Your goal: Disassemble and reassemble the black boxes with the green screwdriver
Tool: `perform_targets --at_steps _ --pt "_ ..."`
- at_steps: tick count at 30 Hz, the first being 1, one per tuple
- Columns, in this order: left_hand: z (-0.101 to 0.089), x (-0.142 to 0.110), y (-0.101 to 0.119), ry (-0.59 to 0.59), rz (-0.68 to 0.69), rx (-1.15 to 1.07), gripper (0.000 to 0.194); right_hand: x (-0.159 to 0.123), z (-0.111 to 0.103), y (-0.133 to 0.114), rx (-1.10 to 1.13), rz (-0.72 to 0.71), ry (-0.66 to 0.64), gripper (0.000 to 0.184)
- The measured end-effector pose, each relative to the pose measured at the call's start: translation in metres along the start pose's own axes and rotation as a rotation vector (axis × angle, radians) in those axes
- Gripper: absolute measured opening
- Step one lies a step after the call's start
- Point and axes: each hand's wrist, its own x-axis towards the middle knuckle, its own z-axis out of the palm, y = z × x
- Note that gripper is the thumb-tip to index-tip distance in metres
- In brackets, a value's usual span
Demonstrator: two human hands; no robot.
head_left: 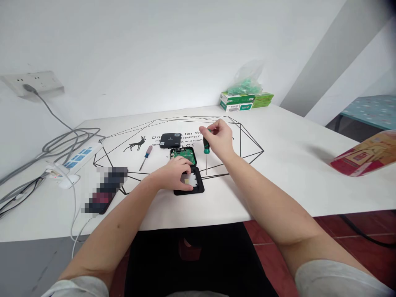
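An opened black electronic device lies on the table, with a green circuit board (pixel 189 154) in its far half. Its near half is a flat black cover (pixel 198 190) with a silvery plate inside. My left hand (pixel 173 173) grips the device from the left, fingers curled near the board and thumb on the cover; part of both is hidden beneath it. Just to the right, my right hand (pixel 221 138) holds a green and black screwdriver (pixel 206 150) upright, shaft pointing down. The screwdriver's tip is beside the device, apart from it; whether it touches the table I cannot tell.
Behind the device lies a black square lid (pixel 170 140). A second screwdriver (pixel 146 156) rests to the left. Further left are a blurred phone (pixel 107 192), a power strip (pixel 82 156) and cables. Green boxes (pixel 238 101) stand by the wall; a red-yellow packet (pixel 365 154) is at right.
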Motion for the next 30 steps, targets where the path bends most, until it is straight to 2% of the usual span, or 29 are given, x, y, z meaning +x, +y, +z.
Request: perform_targets --at_steps 2,4,9,13,16,18,21,23,26,30 --pt "0.001 0.001 -0.001 0.016 0.017 -0.006 0.032 0.012 -0.005 0.009 -0.247 0.113 -0.081 0.041" --pt "0.002 0.002 -0.002 0.038 0.032 -0.015 0.031 0.019 -0.006 0.019 -0.460 0.168 -0.168 0.037" --pt "0.003 0.000 -0.003 0.112 0.040 -0.158 0.031 0.019 0.000 0.038 -0.802 0.262 -0.432 0.017" --pt "0.001 -0.001 -0.004 0.259 0.027 -0.384 0.030 0.017 0.001 0.045 -0.951 0.296 -0.569 0.029" --pt "-0.002 0.002 -0.005 0.430 0.014 -0.710 0.032 0.014 0.002 0.045 -0.962 0.231 -0.596 0.037" --pt "-0.006 0.005 -0.007 0.551 -0.047 -1.018 0.037 0.011 0.003 0.041 -0.878 0.051 -0.615 0.031" --pt "-0.014 0.008 -0.012 0.741 -0.196 -1.403 0.042 0.002 0.007 0.030 -0.606 -0.247 -0.797 0.021" --pt "-0.020 0.007 -0.017 0.853 -0.257 -1.560 0.042 -0.005 0.009 0.022 -0.469 -0.343 -0.973 0.022" --pt "-0.026 0.005 -0.024 0.955 -0.280 -1.699 0.036 -0.015 0.012 0.011 -0.439 -0.395 -1.139 0.020" --pt "-0.025 0.006 -0.031 1.031 -0.272 -1.778 0.038 -0.018 0.010 0.004 -0.432 -0.300 -1.245 0.028"
